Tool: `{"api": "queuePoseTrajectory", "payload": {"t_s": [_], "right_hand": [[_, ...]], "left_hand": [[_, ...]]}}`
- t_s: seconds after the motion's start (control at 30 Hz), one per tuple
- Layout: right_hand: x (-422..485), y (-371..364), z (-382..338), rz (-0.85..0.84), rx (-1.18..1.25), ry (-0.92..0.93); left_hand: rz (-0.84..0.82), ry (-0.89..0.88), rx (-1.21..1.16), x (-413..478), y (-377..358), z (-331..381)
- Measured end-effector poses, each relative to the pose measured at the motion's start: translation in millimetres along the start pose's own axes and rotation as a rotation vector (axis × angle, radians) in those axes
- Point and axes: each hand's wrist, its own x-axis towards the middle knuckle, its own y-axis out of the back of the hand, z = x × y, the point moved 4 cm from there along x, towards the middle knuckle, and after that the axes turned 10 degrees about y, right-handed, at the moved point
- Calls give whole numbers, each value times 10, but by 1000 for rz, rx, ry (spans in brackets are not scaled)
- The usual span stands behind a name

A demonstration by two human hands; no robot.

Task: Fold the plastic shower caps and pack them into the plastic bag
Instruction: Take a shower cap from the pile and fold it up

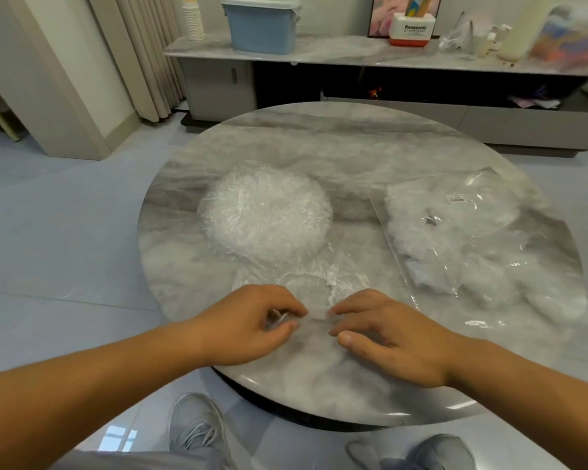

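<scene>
Our left hand (252,320) and right hand (387,337) pinch one shower cap (311,286). Some caps sit in the bag (455,232) past our right hand; a big pile (265,212) ahead waits.

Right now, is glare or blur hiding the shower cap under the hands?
Head view: the clear shower cap nearly vanishes against the marble table; glare streaks the plastic bag; far-right shelf items blur; wide-angle lens bends the edges.

Grey-veined marble table (353,147), clear white-crinkled shower caps (265,208), blue bin (262,25), grey shoes (197,432).
</scene>
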Motion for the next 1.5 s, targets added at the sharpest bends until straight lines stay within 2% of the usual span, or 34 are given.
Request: {"api": "queuePoseTrajectory", "payload": {"t_s": [0.13, 0.37, 0.53, 0.73, 0.8, 0.9, 1.0, 1.1, 1.23, 1.4, 1.5], "right_hand": [[39, 38, -6, 56, 27, -36], [155, 140, 94, 277, 297, -286], [243, 80, 277, 288, 199, -387], [230, 1, 299, 203, -52, -381], [227, 44, 260, 222, -109, -371], [239, 126, 198, 313, -102, -377], [281, 153, 194, 407, 124, -439], [316, 79, 235, 373, 370, -512], [283, 7, 350, 399, 663, -581], [222, 61, 411, 482, 766, -514], [170, 98, 343, 492, 679, -412]], "left_hand": [[83, 218, -235, 79, 96, -116], [69, 376, -390, 234, 89, -148], [119, 420, -210, 329, 23, -194], [157, 316, 223, 339, 70, -47], [165, 294, 359, 342, 100, 16], [138, 325, 394, 363, 119, 52], [56, 375, 240, 411, 74, 13], [-37, 448, -12, 449, 8, -61], [-63, 483, -267, 447, 26, -112], [-63, 414, -332, 392, 62, -37], [-32, 409, -404, 385, 97, -35]]}}
